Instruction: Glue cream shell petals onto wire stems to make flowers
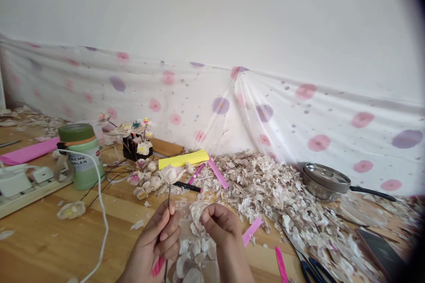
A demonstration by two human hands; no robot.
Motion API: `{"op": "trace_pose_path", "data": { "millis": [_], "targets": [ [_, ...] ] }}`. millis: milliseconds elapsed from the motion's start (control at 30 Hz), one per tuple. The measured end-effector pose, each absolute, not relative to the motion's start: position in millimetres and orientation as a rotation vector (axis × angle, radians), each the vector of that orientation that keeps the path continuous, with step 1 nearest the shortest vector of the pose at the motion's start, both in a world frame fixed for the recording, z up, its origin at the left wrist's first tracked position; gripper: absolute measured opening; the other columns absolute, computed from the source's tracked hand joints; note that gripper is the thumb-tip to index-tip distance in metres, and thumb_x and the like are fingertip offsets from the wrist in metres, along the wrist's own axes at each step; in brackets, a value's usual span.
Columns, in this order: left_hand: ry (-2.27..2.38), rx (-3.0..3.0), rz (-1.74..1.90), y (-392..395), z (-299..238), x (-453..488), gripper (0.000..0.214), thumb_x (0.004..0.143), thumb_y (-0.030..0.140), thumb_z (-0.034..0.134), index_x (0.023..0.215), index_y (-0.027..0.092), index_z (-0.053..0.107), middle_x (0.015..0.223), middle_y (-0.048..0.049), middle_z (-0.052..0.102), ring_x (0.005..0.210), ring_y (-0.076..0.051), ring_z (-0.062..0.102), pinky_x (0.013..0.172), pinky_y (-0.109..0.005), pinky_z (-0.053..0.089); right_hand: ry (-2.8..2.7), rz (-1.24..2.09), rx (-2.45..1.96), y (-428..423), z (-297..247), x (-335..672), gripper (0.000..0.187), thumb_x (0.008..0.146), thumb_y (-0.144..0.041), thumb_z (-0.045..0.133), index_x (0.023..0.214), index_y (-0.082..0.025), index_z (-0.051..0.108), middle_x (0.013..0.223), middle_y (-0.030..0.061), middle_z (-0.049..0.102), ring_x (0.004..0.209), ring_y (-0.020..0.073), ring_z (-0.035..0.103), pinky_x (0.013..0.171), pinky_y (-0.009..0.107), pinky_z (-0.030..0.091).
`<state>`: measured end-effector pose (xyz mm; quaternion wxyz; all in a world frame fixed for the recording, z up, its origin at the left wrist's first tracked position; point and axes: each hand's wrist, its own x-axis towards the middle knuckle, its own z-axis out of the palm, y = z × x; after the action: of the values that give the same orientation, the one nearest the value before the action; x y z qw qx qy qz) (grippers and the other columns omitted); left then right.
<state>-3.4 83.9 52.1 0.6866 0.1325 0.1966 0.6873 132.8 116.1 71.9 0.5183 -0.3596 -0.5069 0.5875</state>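
Observation:
My left hand (162,232) is closed around the thin dark stem of a handmade flower (172,173), whose pale petals open at the top. A bright pink strip (158,266) pokes out from below the fingers of that hand. To its right, my right hand (223,225) is pinched, thumb against forefinger. Whether a petal sits in that pinch I cannot make out, since whitish petals (196,217) lie just behind the fingertips. Between and below both hands is a clear plastic box (212,270) with several loose translucent petals (197,254) in it.
Dried petals (245,185) are heaped along the wall. Scissors (312,269), a phone (381,252) and a metal pan (327,181) are at right. A green tumbler (81,157), white cable (104,212) and power strip (33,194) stand left. Finished flowers (144,148) and yellow paper (182,159) lie behind.

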Motion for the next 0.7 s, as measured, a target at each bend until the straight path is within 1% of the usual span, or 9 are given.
{"op": "trace_pose_path", "data": {
  "millis": [167, 333, 400, 467, 567, 700],
  "targets": [
    [0.467, 0.332, 1.522, 83.2, 51.7, -2.0, 0.03, 0.069, 0.038, 0.08, 0.074, 0.02, 0.057, 0.052, 0.0112, 0.023, 0.041, -0.001, 0.005, 0.038, -0.017, 0.008, -1.161, 1.437, -0.846, 109.6, 76.2, 134.1, 0.028, 0.069, -0.036, 0.067, 0.058, -0.019, 0.048, 0.058, -0.0033, 0.04, 0.059, 0.0122, 0.033, 0.057, 0.025, 0.026],
    [0.49, 0.393, 1.515, 83.6, 49.0, -2.7, 0.028, 0.07, 0.038, 0.08, 0.072, 0.019, 0.059, 0.05, 0.0109, 0.029, 0.04, -0.001, 0.005, 0.038, -0.017, 0.008, -1.156, 1.416, -0.832, 108.1, 80.0, 135.6, 0.032, 0.069, -0.038, 0.066, 0.055, -0.019, 0.045, 0.058, -0.0034, 0.037, 0.059, 0.0123, 0.031, 0.056, 0.025, 0.025],
    [0.491, 0.403, 1.509, 84.0, 47.0, -2.9, 0.028, 0.07, 0.038, 0.079, 0.073, 0.019, 0.059, 0.05, 0.0109, 0.029, 0.04, -0.001, 0.005, 0.037, -0.017, 0.008, -1.134, 1.423, -0.811, 109.9, 79.8, 135.5, 0.033, 0.068, -0.039, 0.069, 0.053, -0.019, 0.048, 0.055, -0.0035, 0.039, 0.058, 0.0119, 0.032, 0.056, 0.025, 0.026],
    [0.49, 0.403, 1.503, 84.4, 45.4, -2.5, 0.028, 0.07, 0.037, 0.079, 0.073, 0.019, 0.058, 0.05, 0.0111, 0.029, 0.04, -0.001, 0.004, 0.037, -0.017, 0.009, -1.103, 1.494, -0.771, 112.5, 78.4, 135.0, 0.031, 0.068, -0.038, 0.071, 0.053, -0.017, 0.054, 0.054, -0.0025, 0.045, 0.056, 0.0112, 0.035, 0.056, 0.024, 0.027],
    [0.504, 0.401, 1.494, 85.3, 44.3, -1.1, 0.028, 0.072, 0.039, 0.078, 0.077, 0.019, 0.058, 0.051, 0.0115, 0.028, 0.041, -0.002, 0.004, 0.037, -0.015, 0.011, -0.997, 1.69, -0.703, 115.5, 76.2, 133.8, 0.025, 0.067, -0.036, 0.076, 0.06, -0.015, 0.065, 0.06, 0.0007, 0.057, 0.054, 0.0094, 0.04, 0.055, 0.022, 0.03],
    [0.58, 0.44, 1.49, 87.1, 43.3, 0.5, 0.033, 0.074, 0.045, 0.074, 0.084, 0.018, 0.06, 0.052, 0.0115, 0.03, 0.041, -0.002, 0.006, 0.037, -0.014, 0.013, -0.812, 1.87, -0.647, 116.7, 75.2, 132.3, 0.021, 0.062, -0.033, 0.081, 0.067, -0.015, 0.07, 0.064, 0.0023, 0.062, 0.054, 0.0088, 0.043, 0.053, 0.02, 0.033]
  ]
}}
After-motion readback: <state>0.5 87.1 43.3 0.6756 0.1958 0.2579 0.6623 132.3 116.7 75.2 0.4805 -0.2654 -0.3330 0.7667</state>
